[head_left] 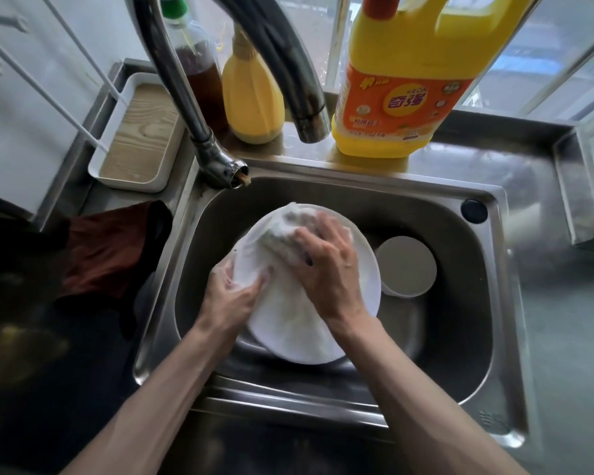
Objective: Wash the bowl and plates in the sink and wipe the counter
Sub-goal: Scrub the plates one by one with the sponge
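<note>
Plate point(295, 330), white and round, is held tilted inside the steel sink point(460, 337), its near edge low toward the basin floor and its face streaked with suds. The hands are apart, each on a different job. The left hand point(230, 289) grips the plate's left rim, with the thumb lying across the face and the fingers wrapped behind. The right hand point(330, 272) is curled over a foamy cloth point(285, 228) and presses it against the far part of the plate. A white bowl point(407, 265) lies in the sink just right of the plate, its left edge hidden behind the plate's rim; whether it is upright or turned over I cannot tell. A bent chrome faucet point(186, 90) rises from the far left corner of the sink, with its spout above the far rim. Along the far ledge stand a dark bottle with a green cap point(199, 73), a small yellow bottle point(251, 94) and a large yellow detergent jug point(408, 90). On the worktop point(563, 320), left of the sink, lie a white tray with a wood-grain bottom point(141, 135) and, nearer, a crumpled reddish-brown rag point(107, 252).
</note>
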The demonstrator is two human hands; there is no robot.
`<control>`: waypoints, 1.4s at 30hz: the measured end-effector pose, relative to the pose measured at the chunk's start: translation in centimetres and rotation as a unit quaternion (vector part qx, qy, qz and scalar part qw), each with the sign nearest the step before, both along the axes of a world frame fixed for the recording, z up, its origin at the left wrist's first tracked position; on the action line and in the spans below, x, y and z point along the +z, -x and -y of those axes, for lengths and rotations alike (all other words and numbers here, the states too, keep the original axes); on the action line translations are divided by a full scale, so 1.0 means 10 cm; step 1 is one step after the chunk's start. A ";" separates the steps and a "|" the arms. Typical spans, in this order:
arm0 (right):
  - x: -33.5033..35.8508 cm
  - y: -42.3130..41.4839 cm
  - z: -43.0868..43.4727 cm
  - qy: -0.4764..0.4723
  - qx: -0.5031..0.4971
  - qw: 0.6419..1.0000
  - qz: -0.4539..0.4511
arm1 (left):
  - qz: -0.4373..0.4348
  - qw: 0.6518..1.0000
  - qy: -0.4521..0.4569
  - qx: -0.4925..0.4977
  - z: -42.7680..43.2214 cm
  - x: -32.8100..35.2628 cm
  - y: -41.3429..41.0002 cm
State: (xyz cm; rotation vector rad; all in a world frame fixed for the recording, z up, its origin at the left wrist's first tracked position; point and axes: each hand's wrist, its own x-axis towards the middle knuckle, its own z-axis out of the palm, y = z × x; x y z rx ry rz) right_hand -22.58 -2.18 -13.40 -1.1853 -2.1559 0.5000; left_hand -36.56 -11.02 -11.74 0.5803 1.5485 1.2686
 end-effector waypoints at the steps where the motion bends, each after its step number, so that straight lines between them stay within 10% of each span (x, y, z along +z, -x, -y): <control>1: -0.02 -0.08 -0.05 0.003 -0.046 0.999 0.024 | 0.001 1.000 0.000 0.021 0.02 0.00 -0.01; 7: -0.13 -0.42 -0.03 0.050 -0.163 0.979 0.110 | -0.051 0.990 -0.004 0.128 -0.02 0.03 0.01; 12: -0.11 -0.47 0.05 0.212 -0.186 0.956 -0.085 | -0.012 0.990 0.018 0.139 0.07 0.05 -0.10; 18: -0.05 -0.64 -0.24 0.287 -0.083 0.947 -0.120 | 0.085 0.989 0.092 -0.083 0.10 0.13 0.20; 28: -0.05 -0.19 0.01 0.075 -0.047 0.994 0.060 | 0.042 0.991 0.077 -0.105 -0.04 0.01 0.14; 35: -0.01 0.12 0.13 0.087 0.062 0.994 -0.010 | 0.027 0.998 0.038 -0.045 0.02 -0.08 0.09; 42: -0.11 -0.33 -0.12 0.044 -0.121 0.985 0.113 | -0.044 0.994 0.035 0.090 0.07 -0.04 0.06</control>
